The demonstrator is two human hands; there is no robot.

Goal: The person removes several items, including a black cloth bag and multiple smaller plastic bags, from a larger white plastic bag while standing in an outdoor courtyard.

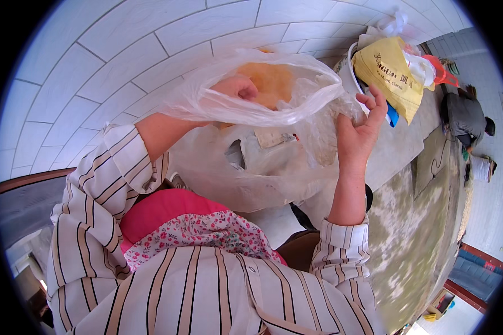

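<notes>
A translucent plastic bag (251, 119) hangs in front of me with its mouth spread wide. My left hand (234, 88) is inside the mouth with its fingers curled; whether they pinch anything is hidden. The bag's rim crosses that wrist. Orange material (272, 81) shows within or through the plastic. My right hand (358, 134) is at the bag's right end, with crumpled clear film (322, 134) between thumb and fingers. Below lies a larger clear plastic sheet or bag (264, 188), with a beige paper piece (270, 138) and pale packets visible through it.
A white bucket (352, 63) by the tiled wall (209, 25) holds a yellow printed bag (390, 71) and a red plastic item (442, 71). Further right, another person (467, 117) bends low. Stained concrete floor (410, 234) lies at my right. A blue bench (475, 276) stands beyond.
</notes>
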